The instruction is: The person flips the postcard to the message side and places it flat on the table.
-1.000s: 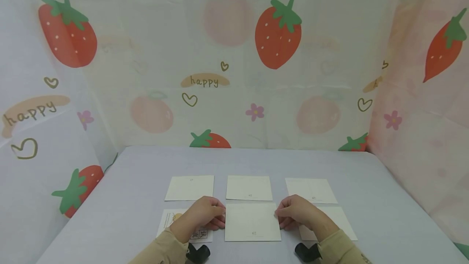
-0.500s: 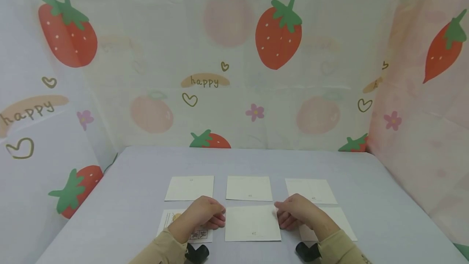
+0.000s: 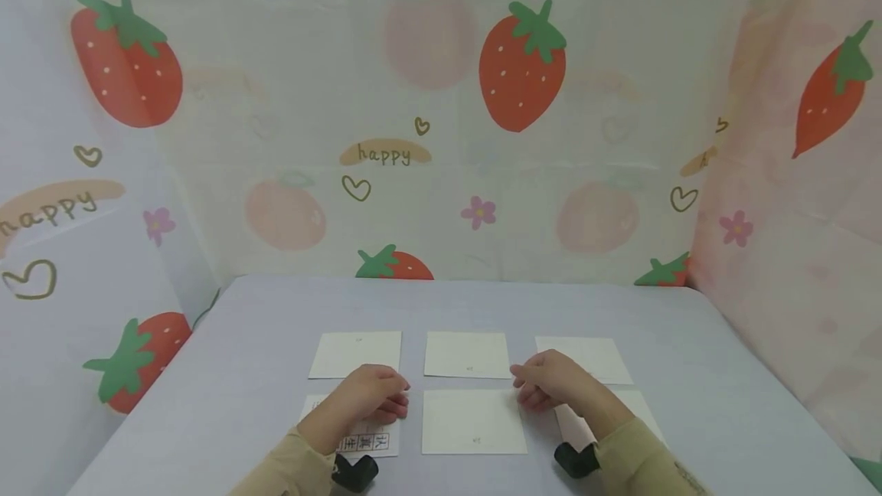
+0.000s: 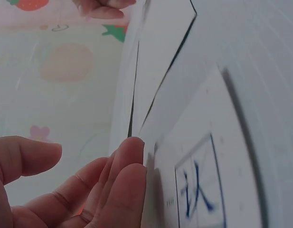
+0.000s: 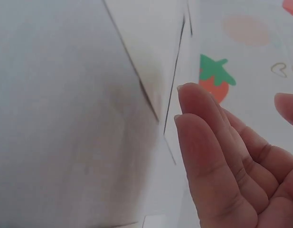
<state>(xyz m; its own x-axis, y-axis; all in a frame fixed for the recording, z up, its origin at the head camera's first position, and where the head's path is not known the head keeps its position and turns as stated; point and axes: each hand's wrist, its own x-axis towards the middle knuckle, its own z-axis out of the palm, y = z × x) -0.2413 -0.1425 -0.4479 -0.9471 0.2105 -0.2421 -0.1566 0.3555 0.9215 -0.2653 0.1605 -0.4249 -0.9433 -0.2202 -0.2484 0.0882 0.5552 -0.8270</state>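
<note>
A blank cream card (image 3: 474,423) lies flat at the front middle of the table. My left hand (image 3: 368,400) hovers to its left, over a card printed with boxed characters (image 3: 368,442). In the left wrist view its thumb stands apart from loosely bent fingers (image 4: 125,199), with nothing between them; the printed card (image 4: 198,142) is close by. On the other side of the middle card, my right hand (image 3: 551,385) hovers with relaxed fingers and holds nothing. Below and right of it lies another pale card (image 3: 641,408), partly hidden by the arm.
Behind, a row of three pale cards shows: left (image 3: 354,354), middle (image 3: 466,354) and right (image 3: 606,362). The table (image 3: 276,312) has a white cover. A strawberry-patterned curtain (image 3: 441,113) encloses the back and sides. Black wrist devices (image 3: 575,460) sit below the hands.
The front middle card, whose far edge was tilted up a little between the hands, now lies flat. Both hands have let go; the left moved left, off its edge, and the right rose slightly.
</note>
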